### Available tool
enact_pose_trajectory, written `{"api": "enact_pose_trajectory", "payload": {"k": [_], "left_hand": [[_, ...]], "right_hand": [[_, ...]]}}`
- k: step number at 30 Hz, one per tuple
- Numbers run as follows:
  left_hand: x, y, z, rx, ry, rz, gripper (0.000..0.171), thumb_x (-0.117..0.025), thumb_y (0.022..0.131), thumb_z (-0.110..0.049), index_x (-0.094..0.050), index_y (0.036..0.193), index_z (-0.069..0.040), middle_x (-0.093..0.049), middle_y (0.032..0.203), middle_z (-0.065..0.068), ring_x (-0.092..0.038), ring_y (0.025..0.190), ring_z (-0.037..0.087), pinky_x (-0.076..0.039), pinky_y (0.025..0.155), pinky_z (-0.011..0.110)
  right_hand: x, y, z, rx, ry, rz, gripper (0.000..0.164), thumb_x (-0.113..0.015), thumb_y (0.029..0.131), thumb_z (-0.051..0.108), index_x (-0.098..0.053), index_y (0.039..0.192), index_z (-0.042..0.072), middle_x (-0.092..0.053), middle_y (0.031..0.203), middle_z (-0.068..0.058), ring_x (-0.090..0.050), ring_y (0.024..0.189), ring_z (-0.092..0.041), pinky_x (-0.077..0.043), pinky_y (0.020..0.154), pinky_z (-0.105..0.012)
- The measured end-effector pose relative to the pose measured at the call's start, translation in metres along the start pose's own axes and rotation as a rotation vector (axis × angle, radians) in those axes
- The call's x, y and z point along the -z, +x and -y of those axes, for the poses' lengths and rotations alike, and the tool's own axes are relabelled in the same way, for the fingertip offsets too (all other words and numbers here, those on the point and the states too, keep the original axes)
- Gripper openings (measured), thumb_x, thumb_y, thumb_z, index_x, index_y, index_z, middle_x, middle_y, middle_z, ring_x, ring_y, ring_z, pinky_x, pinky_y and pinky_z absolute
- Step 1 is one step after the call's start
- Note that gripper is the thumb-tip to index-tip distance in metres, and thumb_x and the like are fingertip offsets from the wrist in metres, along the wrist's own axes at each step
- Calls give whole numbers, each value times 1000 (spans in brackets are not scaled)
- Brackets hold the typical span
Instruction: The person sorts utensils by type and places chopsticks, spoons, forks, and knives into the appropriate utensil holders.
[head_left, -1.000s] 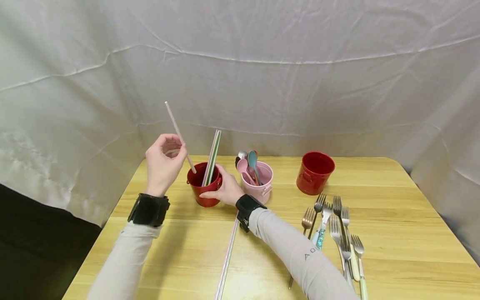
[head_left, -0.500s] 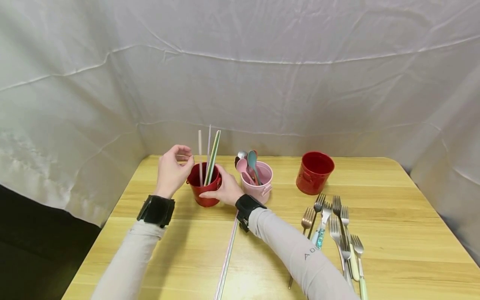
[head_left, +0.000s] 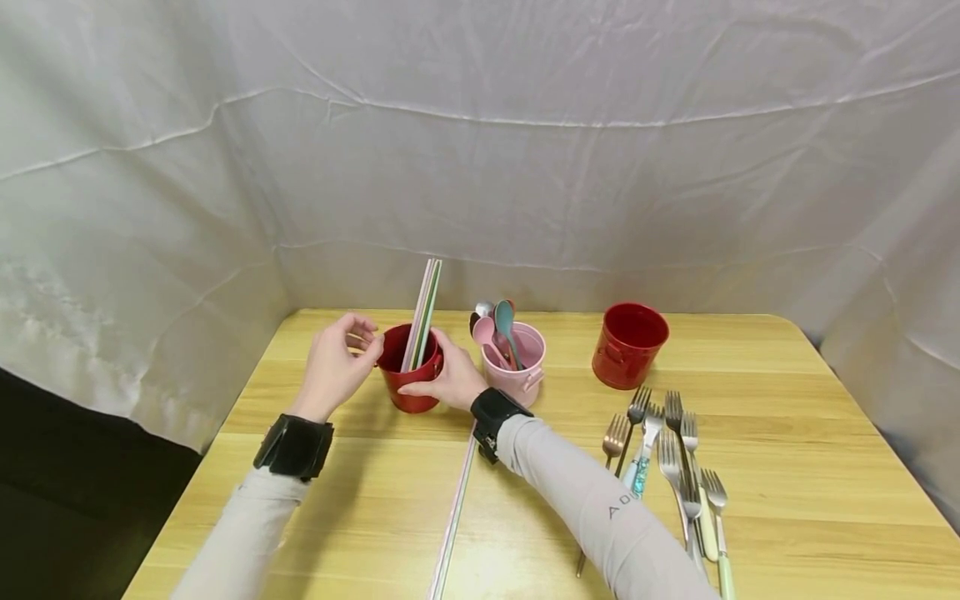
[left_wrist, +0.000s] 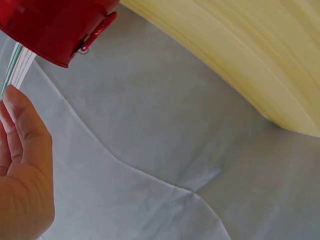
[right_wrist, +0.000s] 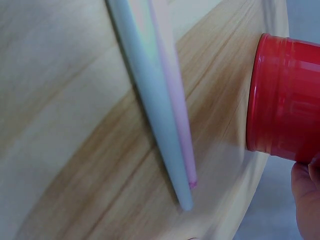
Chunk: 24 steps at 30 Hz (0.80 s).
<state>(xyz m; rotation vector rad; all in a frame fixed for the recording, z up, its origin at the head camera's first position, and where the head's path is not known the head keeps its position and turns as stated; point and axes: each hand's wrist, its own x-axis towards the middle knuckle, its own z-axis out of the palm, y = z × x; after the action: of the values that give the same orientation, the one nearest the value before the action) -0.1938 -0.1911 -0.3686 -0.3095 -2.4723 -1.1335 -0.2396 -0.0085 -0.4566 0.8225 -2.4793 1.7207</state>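
Observation:
A small red bucket (head_left: 408, 392) stands at the back left of the table, with several pastel chopsticks (head_left: 422, 317) leaning together inside it. My right hand (head_left: 452, 375) grips the bucket from its right side, thumb across the front; the right wrist view catches only part of this hand (right_wrist: 306, 200) under the bucket wall (right_wrist: 287, 95). My left hand (head_left: 341, 362) is just left of the bucket's rim, fingers loosely bent and holding nothing. In the left wrist view that hand (left_wrist: 27, 160) appears below the bucket (left_wrist: 55, 25), near the chopsticks (left_wrist: 20, 65).
A pair of chopsticks, green and pink (right_wrist: 160, 115), lies on the table (head_left: 375, 517) in front of the bucket. A pink bucket (head_left: 517, 383) of spoons stands beside my right hand. Farther right are another red bucket (head_left: 622, 358) and several forks (head_left: 671, 458).
My left hand has let go of the pale chopstick, which dropped into the red bucket and now leans with the others. That hand has drawn slightly left. My right hand stays put.

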Motion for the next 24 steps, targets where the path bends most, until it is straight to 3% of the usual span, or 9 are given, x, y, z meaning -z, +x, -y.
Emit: {"api": "enact_pose_trajectory", "payload": {"k": [5, 7, 12, 14, 19, 24], "left_hand": [[8, -14, 4, -23, 62, 54, 10, -64, 87, -13, -61, 83, -5, -62, 73, 6, -61, 64, 20, -53, 60, 35], [11, -21, 6, -25, 97, 92, 13, -63, 88, -17, -61, 81, -7, -62, 72, 4, -61, 63, 20, -52, 60, 35], [18, -37, 14, -19, 189, 235, 13, -62, 89, -20, -61, 79, -11, -62, 72, 0, -60, 63, 17, -50, 61, 33], [18, -43, 18, -22, 218, 295, 10, -62, 87, -18, -62, 80, -11, -62, 73, -1, -59, 64, 14, -50, 61, 32], [11, -58, 28, -13, 240, 417, 6, -65, 84, -16, -62, 82, -11, -63, 75, -3, -58, 65, 10, -50, 60, 30], [-4, -74, 27, -7, 229, 484, 5, -67, 83, -14, -62, 82, -13, -62, 75, -5, -57, 66, 9, -49, 60, 28]], "right_hand": [[0, -1, 2, -6, -11, -2, 86, -87, 64, 25, -41, 135, 14, -59, 123, -4, -57, 107, -16, -48, 92, -29], [3, -4, 12, 1, 1, -4, 84, -87, 65, 19, -41, 134, 9, -59, 123, -8, -57, 107, -20, -48, 93, -32], [10, -11, 36, 13, 39, -1, 79, -84, 66, 7, -41, 132, -1, -58, 123, -20, -57, 109, -31, -48, 94, -36], [9, -11, 36, 9, 45, 2, 80, -84, 67, 7, -41, 133, 0, -57, 124, -20, -56, 110, -32, -48, 94, -36], [9, -11, 35, 9, 56, 2, 81, -84, 67, 7, -40, 134, -1, -57, 125, -20, -56, 111, -35, -48, 95, -36], [9, -10, 33, 28, 54, -2, 80, -84, 67, 7, -41, 134, -1, -57, 124, -19, -56, 110, -34, -48, 94, -37]]}}
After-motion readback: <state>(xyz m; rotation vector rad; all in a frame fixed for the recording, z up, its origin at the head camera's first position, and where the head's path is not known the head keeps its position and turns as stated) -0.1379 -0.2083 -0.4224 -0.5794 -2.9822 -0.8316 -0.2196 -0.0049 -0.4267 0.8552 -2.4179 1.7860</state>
